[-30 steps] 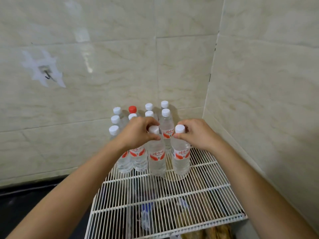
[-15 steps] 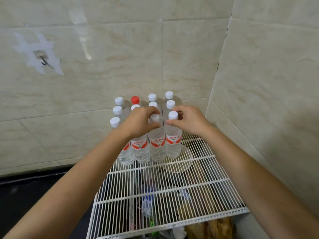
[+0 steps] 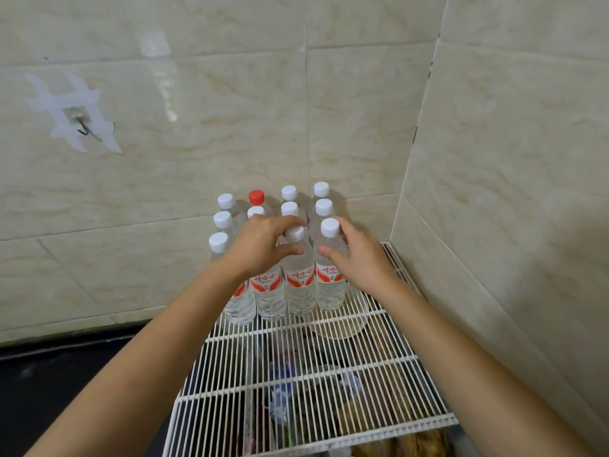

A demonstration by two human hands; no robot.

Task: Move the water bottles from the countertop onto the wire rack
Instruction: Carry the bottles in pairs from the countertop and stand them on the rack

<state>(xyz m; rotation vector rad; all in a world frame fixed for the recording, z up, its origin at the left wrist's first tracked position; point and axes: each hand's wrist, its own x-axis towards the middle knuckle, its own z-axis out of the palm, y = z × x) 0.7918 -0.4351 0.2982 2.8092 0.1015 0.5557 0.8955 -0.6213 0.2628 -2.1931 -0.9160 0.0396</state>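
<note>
Water bottles [image 3: 298, 275] stand upright in a tight block at the rear of the wire rack [image 3: 316, 384], tucked into the wall corner, roughly 12 o'clock from the person. Abt a dozen caps show, in rows of four; all white except one red cap [image 3: 256, 197] in the back row. Front row carries red-and-white labels, clear liquid inside.

Left hand [image 3: 263, 247] reaches in from 7 o'clock, fingers curled loosely around the neck of a front-row bottle [image 3: 300, 282], thumb at its shoulder and fingers arched over the cap; partly open, touching, whether it truly grips cannot be told. Right hand [image 3: 357, 257] comes in from 5 o'clock, thumb and fingers bracketing the neck of the rightmost front bottle [image 3: 330, 275], thumb pressed on its shoulder; half open, contact looks light, firm hold not clear.

Rack is white wire w/ cross bars, running toward 6 o'clock; dark jumbled items show blurred beneath it. A pale round disc [image 3: 342, 321] lies on the rack just under the right-hand bottles. Beige tiled walls [image 3: 362, 103] close in behind and at 3 o'clock. A small metal hook [image 3: 82, 127] in taped patches sits on the wall at 10 o'clock. Dark surface [image 3: 59, 384] lies at 8 o'clock.
</note>
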